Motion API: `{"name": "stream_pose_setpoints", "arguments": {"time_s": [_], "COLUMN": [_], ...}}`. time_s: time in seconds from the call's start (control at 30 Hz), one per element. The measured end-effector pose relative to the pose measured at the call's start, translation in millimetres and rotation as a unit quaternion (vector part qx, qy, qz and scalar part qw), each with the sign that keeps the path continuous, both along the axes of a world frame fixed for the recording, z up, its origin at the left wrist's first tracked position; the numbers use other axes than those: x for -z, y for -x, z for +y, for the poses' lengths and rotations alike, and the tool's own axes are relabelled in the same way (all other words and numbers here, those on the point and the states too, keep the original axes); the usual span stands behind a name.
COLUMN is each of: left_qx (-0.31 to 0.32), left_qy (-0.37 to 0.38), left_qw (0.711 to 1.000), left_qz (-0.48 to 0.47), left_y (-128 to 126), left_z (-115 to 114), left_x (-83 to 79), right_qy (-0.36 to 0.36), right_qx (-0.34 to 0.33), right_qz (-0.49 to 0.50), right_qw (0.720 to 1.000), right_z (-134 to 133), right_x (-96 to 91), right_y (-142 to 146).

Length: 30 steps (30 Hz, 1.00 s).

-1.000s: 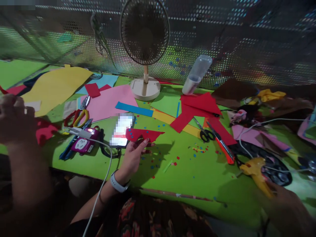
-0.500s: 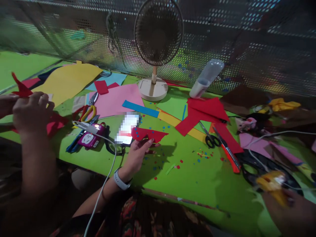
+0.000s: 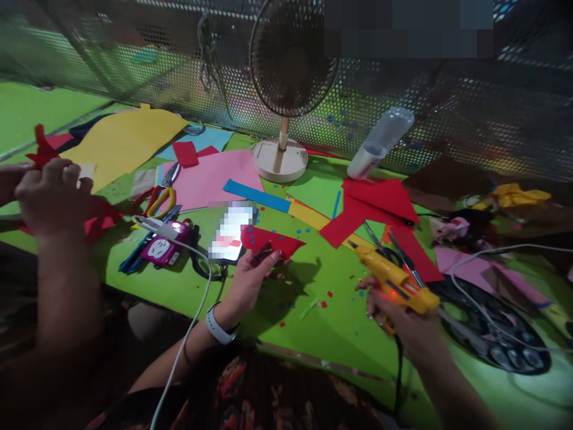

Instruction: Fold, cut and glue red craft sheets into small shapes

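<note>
My left hand (image 3: 255, 272), wearing a pale wristband, is closed on a red felt piece (image 3: 268, 240) with blue dots, holding it above the table near a lit phone (image 3: 231, 230). A yellow glue gun (image 3: 391, 272) sits in my right hand (image 3: 398, 316), its nozzle pointing up and left and a small red light glowing on its side. Gripping fingers wrap the glue gun's handle. Small red and blue bits lie on the table between my hands. Black-handled scissors (image 3: 375, 233) lie partly hidden behind the glue gun.
At the left, a co-worker's hand (image 3: 54, 191) holds red material. A purple power socket (image 3: 163, 245), a fan (image 3: 280, 160), a tilted clear bottle (image 3: 380, 143) and a black palette (image 3: 505, 334) stand or lie about. A white cable (image 3: 179, 358) crosses my left forearm's side.
My right hand has brought the glue gun from the far right, by the palette, up and left over the table. My left hand keeps the red felt piece almost in place.
</note>
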State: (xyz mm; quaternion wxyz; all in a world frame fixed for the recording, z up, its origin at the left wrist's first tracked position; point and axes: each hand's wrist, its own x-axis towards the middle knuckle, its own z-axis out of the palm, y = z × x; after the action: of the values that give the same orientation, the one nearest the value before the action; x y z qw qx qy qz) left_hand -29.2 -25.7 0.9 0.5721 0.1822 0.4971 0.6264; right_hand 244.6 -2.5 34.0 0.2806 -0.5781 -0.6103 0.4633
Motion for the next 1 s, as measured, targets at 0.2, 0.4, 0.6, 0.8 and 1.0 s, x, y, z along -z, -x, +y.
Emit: {"name": "stream_pose_setpoints", "arguments": {"time_s": [0.2,0.4,0.6,0.8,1.0], "left_qx": [0.01,0.031,0.041,0.019,0.021], "left_qy": [-0.004,0.0,0.003,0.004,0.004], "left_qw": [1.0,1.0,0.999,1.0,1.0], "left_qz": [0.004,-0.003,-0.003,0.004,0.021], "left_y": [2,0,-1,-1,-1], "left_z": [-1,-1,1,1,0], "left_x": [-0.8,-1.8,-3.3,-5.4,-6.8], "right_qy": [0.088,0.092,0.075,0.06,0.052], "right_qx": [-0.082,-0.138,-0.141,-0.144,-0.154], "right_qz": [0.089,0.079,0.054,0.033,0.011], "right_qw": [0.989,0.983,0.986,0.987,0.987], "right_z": [-1,5,8,6,5], "right_x": [-11.0,-11.3,-16.5,-14.2,-12.6], "right_y": [68,79,82,81,81]}}
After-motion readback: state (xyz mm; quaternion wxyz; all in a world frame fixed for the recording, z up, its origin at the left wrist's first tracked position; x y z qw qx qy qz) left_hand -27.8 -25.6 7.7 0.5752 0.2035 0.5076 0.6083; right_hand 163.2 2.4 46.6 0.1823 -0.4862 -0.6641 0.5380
